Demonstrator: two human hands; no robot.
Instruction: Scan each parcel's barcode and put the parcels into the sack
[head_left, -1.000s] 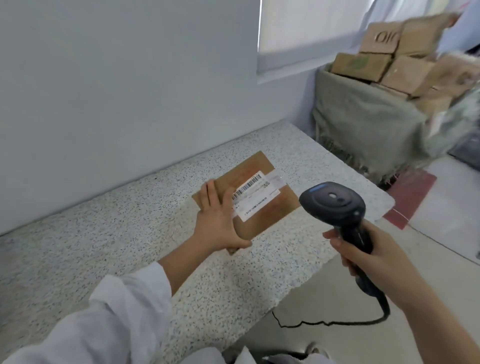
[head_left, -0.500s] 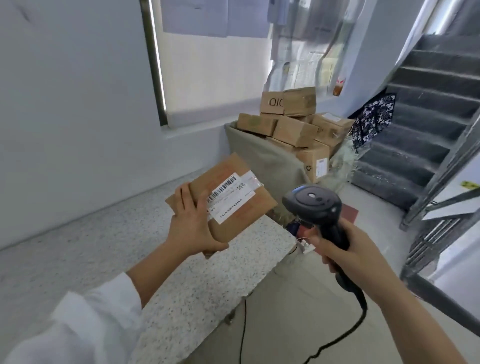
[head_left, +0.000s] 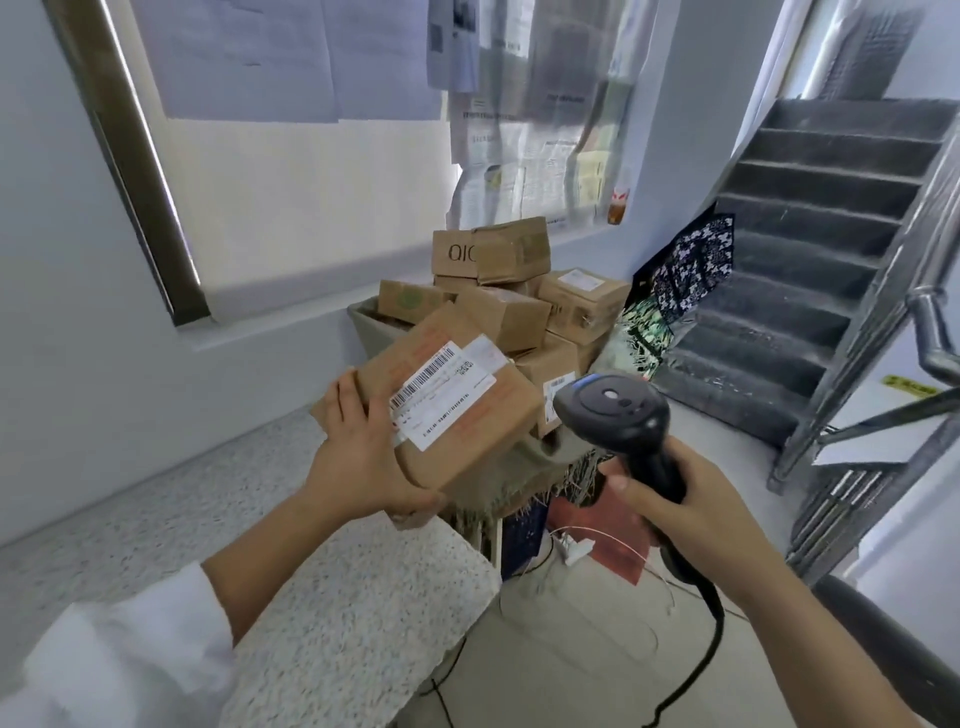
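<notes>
- Brown cardboard parcel (head_left: 457, 410), white barcode label (head_left: 441, 397) upward, is gripped by the left hand (head_left: 363, 462).
- Black handheld barcode scanner (head_left: 623, 421) is gripped by the right hand (head_left: 685, 509), beside the parcel.

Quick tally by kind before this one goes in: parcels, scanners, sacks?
held parcel, in left hand: 1
piled parcels in sack: at least 6 distinguishable
scanner, in right hand: 1
sack: 1
Total: at least 9
</notes>
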